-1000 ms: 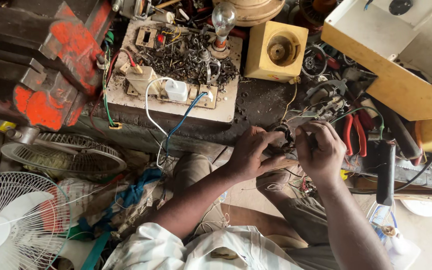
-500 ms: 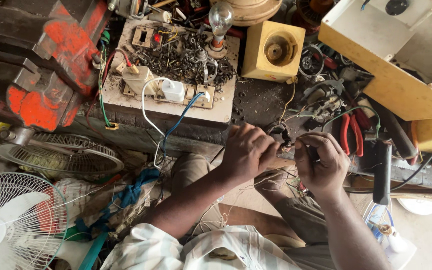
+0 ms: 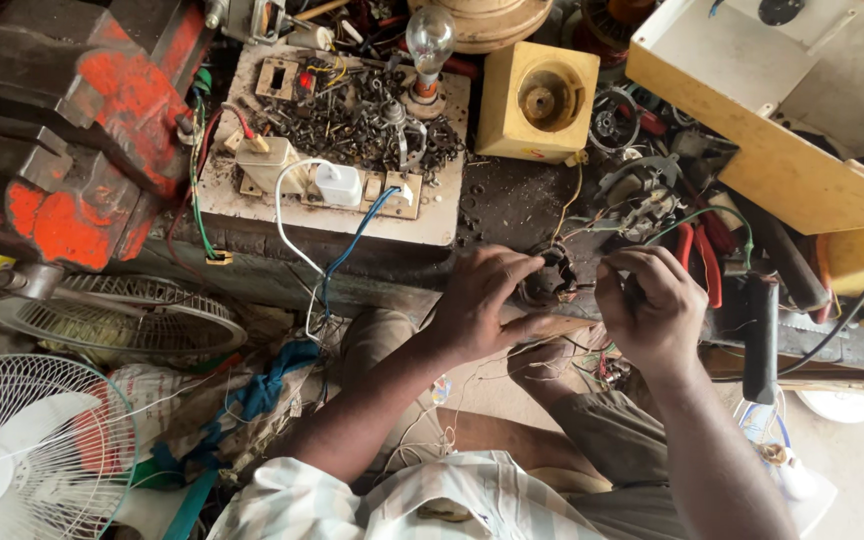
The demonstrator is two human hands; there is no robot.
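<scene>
**Small coil part held off the edge of a very crowded bench**

Your left hand [image 3: 487,305] has the little dark round wound part [image 3: 549,280] pinched between thumb and fingers, fingers curled narrow around its left side. It sits just in front of the bench edge, below and a bit right of the yellow box [image 3: 537,100] with the round hole. Your right hand [image 3: 650,305] is just right of the part, fingers bunched tight as if pinching a thin wire or lead coming off it. I can't tell exactly what's between the fingertips, it's too small.

What I'd watch, judging from this alone:

- Those thin leads look fragile. Both hands are pulling close to the part, so a tug while the left grip is only fingertip-deep could snap a wire or pop the part loose.
- If it drops, it goes into the tangle of loose wires [image 3: 512,385] over your lap, well below the yellow box. Good luck finding it.
- The red-handled pliers [image 3: 697,255] lie right behind your right hand, easy to knock with a knuckle.

Pose-wise: both forearms come up from below, wrists bent slightly inward, hands nearly meeting at the part, knuckles up toward the camera.
</scene>
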